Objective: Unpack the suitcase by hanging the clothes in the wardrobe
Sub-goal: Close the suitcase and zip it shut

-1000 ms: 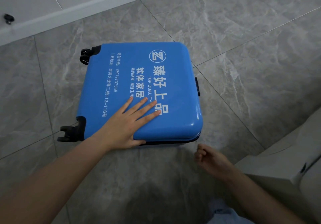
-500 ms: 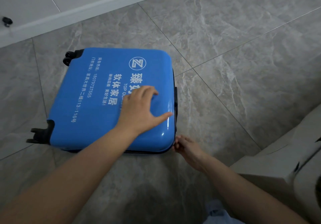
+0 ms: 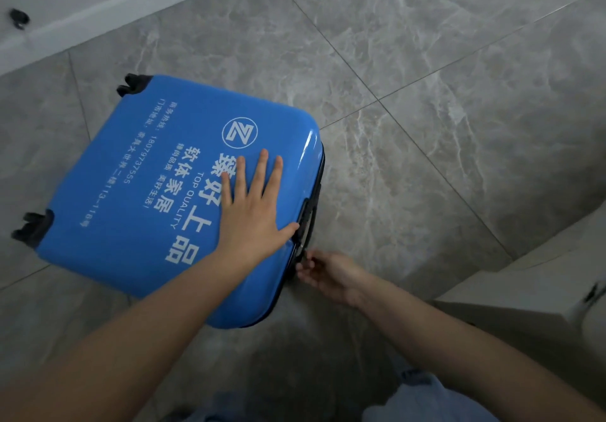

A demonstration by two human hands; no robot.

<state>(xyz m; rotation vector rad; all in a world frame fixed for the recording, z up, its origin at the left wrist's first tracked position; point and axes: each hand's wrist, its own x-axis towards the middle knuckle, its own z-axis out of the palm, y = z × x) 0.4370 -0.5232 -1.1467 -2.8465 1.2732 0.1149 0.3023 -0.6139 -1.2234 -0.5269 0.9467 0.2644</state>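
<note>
Suitcase (image 3: 137,198): blue, hard and shiny, lying flat on the floor, lid down and closed. White writing and a round logo on top. Turned a bit slanted, one corner pointing toward the knees.
Wheels (image 3: 31,230): black, sticking out at the left end of the suitcase, two corners showing.
Side handle (image 3: 306,221): black, on the right edge of the suitcase, just past the thumb of the left hand.
Left hand (image 3: 254,212): flat on top of the suitcase, fingers straight and spread apart, palm pressing down over the white writing. Thumb reaching to the right edge.
Right hand (image 3: 328,274): low by the right edge of the suitcase, just under the side handle. Fingers curled in toward the dark seam there. Fingertips at the edge, maybe pinching something small; too blurry to tell.
Floor (image 3: 426,110): grey stone-look tiles with thin lines between them.
Wall strip (image 3: 98,5): white, along the top left, next to the floor. Small black knob (image 3: 19,17) on the white part at far left.
Pale box shape (image 3: 541,290): at the right side, near the right arm, only partly in view.
Knees (image 3: 426,398): light blue trousers at the bottom edge.
</note>
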